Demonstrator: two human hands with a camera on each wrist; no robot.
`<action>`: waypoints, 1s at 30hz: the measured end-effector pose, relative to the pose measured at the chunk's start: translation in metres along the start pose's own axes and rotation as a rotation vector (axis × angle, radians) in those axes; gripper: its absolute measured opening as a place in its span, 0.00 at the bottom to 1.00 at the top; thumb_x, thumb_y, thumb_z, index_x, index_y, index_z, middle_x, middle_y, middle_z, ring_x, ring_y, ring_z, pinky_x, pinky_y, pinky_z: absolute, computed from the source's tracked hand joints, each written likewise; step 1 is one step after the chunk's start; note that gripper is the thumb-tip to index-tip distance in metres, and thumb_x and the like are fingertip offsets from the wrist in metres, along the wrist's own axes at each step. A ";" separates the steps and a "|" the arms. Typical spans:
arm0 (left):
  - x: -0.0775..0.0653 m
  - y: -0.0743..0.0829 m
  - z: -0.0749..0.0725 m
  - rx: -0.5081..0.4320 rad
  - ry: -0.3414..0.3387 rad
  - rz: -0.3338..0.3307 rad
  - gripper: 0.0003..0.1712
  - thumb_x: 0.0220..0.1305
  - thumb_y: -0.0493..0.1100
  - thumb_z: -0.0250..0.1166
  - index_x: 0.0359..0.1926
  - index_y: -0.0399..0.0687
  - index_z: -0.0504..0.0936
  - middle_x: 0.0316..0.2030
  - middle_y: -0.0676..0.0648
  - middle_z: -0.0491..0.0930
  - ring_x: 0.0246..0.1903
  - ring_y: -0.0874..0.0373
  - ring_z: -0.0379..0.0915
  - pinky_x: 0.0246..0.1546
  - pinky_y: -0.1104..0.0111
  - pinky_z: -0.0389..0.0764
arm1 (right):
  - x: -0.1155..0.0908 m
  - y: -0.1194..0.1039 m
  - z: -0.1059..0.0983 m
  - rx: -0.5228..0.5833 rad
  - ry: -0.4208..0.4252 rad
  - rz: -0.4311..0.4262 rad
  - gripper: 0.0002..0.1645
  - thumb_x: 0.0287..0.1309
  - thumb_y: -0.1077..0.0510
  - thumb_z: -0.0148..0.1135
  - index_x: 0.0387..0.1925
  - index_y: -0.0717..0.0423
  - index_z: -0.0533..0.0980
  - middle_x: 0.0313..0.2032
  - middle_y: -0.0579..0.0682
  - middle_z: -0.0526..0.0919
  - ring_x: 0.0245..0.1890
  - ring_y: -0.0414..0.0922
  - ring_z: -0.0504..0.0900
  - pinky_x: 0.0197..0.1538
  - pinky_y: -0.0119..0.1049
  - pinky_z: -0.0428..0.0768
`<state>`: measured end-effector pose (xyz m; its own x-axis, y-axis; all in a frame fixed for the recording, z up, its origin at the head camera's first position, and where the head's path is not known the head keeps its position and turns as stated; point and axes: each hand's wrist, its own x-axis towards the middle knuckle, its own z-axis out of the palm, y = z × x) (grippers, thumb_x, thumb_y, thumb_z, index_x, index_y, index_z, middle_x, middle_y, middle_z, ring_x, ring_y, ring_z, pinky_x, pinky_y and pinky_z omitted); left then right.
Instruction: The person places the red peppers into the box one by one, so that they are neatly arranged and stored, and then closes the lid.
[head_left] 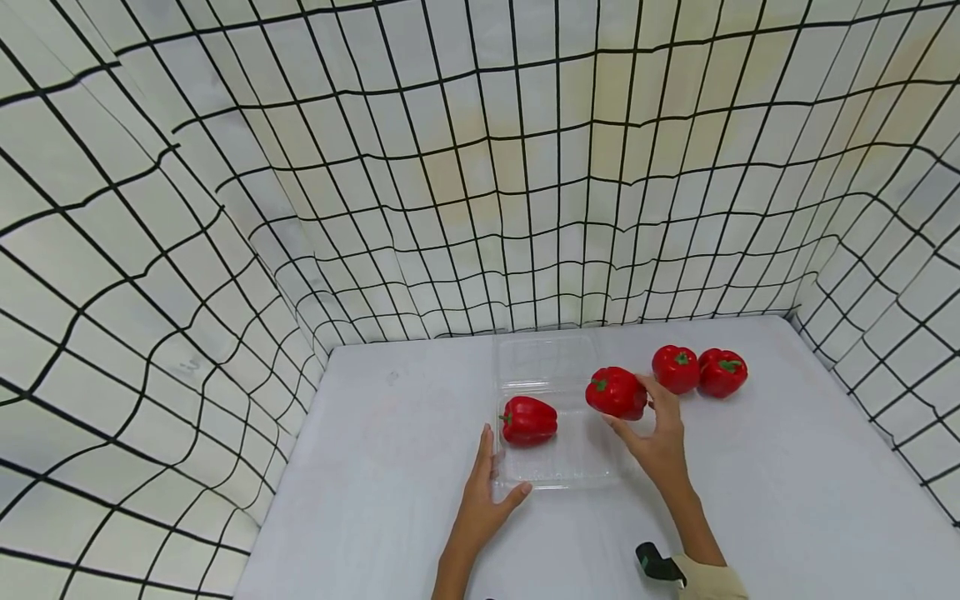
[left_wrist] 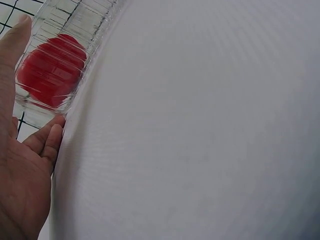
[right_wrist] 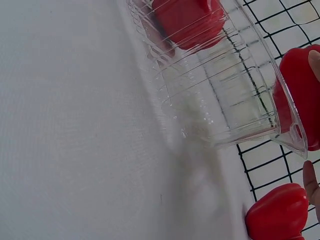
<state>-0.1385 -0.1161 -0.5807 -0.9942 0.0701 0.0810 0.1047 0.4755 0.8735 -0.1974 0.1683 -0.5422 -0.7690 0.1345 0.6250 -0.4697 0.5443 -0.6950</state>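
Observation:
A clear plastic clamshell box lies on the white table with its lid folded back, away from me. One red bell pepper rests on its side in the box's left part. My right hand grips a second red bell pepper between thumb and fingers, above the box's right edge. At the box's left side, my left hand touches the wall with fingers extended and thumb spread; through the plastic the left wrist view shows the pepper inside.
Two more red bell peppers, one beside the other, sit on the table at the back right. A black net over white walls encloses the table's back and sides. Around the right wrist is a black strap piece.

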 end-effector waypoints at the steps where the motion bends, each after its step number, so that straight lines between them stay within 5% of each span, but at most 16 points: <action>1: 0.000 0.000 0.000 0.003 0.000 0.002 0.59 0.56 0.59 0.70 0.78 0.62 0.42 0.78 0.53 0.45 0.68 0.50 0.66 0.65 0.55 0.70 | 0.001 -0.001 0.000 0.002 -0.017 -0.002 0.50 0.36 0.64 0.81 0.65 0.57 0.69 0.60 0.57 0.74 0.59 0.45 0.69 0.57 0.12 0.67; 5: 0.000 -0.001 0.000 0.005 0.005 0.017 0.59 0.56 0.59 0.70 0.78 0.63 0.41 0.78 0.53 0.45 0.68 0.50 0.66 0.65 0.56 0.71 | 0.003 -0.003 0.002 -0.017 -0.083 0.005 0.48 0.38 0.60 0.81 0.64 0.55 0.70 0.60 0.56 0.73 0.60 0.46 0.70 0.58 0.19 0.74; 12: -0.001 -0.001 -0.001 0.001 0.008 0.039 0.59 0.56 0.58 0.70 0.78 0.61 0.41 0.78 0.52 0.44 0.68 0.51 0.66 0.66 0.56 0.71 | 0.005 -0.001 0.009 -0.086 -0.218 -0.022 0.49 0.37 0.60 0.82 0.64 0.56 0.71 0.58 0.58 0.72 0.60 0.52 0.69 0.51 0.58 0.83; 30: -0.001 0.002 0.000 -0.003 0.009 0.021 0.59 0.56 0.59 0.70 0.78 0.64 0.42 0.78 0.52 0.45 0.68 0.49 0.66 0.66 0.55 0.70 | 0.008 -0.006 0.019 -0.332 -0.416 -0.017 0.47 0.41 0.48 0.80 0.65 0.53 0.71 0.58 0.58 0.74 0.59 0.55 0.69 0.53 0.58 0.76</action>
<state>-0.1376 -0.1156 -0.5791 -0.9920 0.0717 0.1036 0.1252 0.4709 0.8732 -0.2085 0.1503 -0.5396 -0.9010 -0.1801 0.3947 -0.3733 0.7854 -0.4938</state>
